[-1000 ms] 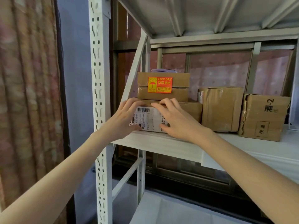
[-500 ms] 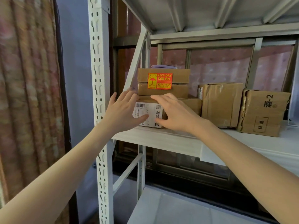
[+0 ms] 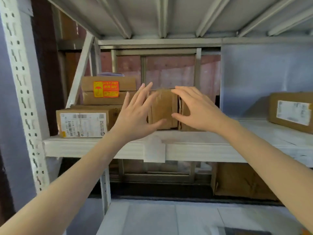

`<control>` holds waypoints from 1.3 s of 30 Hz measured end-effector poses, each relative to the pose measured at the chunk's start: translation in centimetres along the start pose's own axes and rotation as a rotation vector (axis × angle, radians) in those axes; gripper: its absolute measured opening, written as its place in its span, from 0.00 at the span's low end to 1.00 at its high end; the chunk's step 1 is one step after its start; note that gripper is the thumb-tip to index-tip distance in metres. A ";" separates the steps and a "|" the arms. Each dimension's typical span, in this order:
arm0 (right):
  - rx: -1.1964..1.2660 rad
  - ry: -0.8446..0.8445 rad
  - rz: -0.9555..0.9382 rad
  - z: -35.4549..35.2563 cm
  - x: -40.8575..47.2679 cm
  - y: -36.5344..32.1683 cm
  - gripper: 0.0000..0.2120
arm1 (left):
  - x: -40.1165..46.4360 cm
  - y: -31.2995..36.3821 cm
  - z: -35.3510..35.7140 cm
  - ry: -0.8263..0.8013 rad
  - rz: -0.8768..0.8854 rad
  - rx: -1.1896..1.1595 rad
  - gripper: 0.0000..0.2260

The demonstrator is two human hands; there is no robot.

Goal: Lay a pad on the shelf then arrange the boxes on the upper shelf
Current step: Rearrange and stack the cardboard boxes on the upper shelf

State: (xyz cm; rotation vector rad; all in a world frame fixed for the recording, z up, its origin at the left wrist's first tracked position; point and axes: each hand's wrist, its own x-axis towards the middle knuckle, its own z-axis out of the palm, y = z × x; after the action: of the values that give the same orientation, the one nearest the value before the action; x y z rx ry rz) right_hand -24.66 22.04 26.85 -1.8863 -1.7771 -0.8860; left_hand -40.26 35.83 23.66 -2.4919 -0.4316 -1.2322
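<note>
Two hands reach for the middle box.

The left hand (image 3: pixel 135 114) and right hand (image 3: pixel 196 109), fingers spread wide, hover before the tall brown cardboard box (image 3: pixel 163 109) on the white padded shelf (image 3: pixel 194 150). Best to hold both sides, then slide gently.

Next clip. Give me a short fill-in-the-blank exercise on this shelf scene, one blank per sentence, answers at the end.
1. The box with the orange KEEP DRY sticker sits on top of the box bearing a white ____ label.
2. Both hands, left hand and right hand, are spread ____ before the middle box.
3. The boxes rest on a ____ pad covering the shelf.

Answers: shipping; open; white
</note>
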 end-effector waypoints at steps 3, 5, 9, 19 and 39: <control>-0.029 0.008 0.068 -2.7 -3.3 4.0 0.32 | 2.4 4.5 1.3 -0.003 0.036 -0.045 0.33; -0.041 0.012 0.109 -4.5 -5.7 6.8 0.32 | 4.0 7.7 2.2 -0.005 0.051 -0.076 0.34; -0.064 0.012 0.169 -7.5 -10.5 12.4 0.32 | 6.8 15.0 4.1 0.003 0.086 -0.153 0.32; -0.163 -0.003 0.267 -14.0 -21.5 26.5 0.32 | 13.1 32.8 9.3 0.016 0.139 -0.276 0.34; -0.098 0.009 0.497 -14.5 -29.2 43.9 0.35 | 21.1 49.2 19.4 -0.089 0.225 -0.343 0.35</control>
State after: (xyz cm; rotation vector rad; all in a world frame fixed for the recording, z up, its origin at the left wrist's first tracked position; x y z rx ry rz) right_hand 16.34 -14.00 23.23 -2.2362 -1.1849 -0.7971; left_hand 5.67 2.19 21.94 -2.7932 0.0487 -1.1903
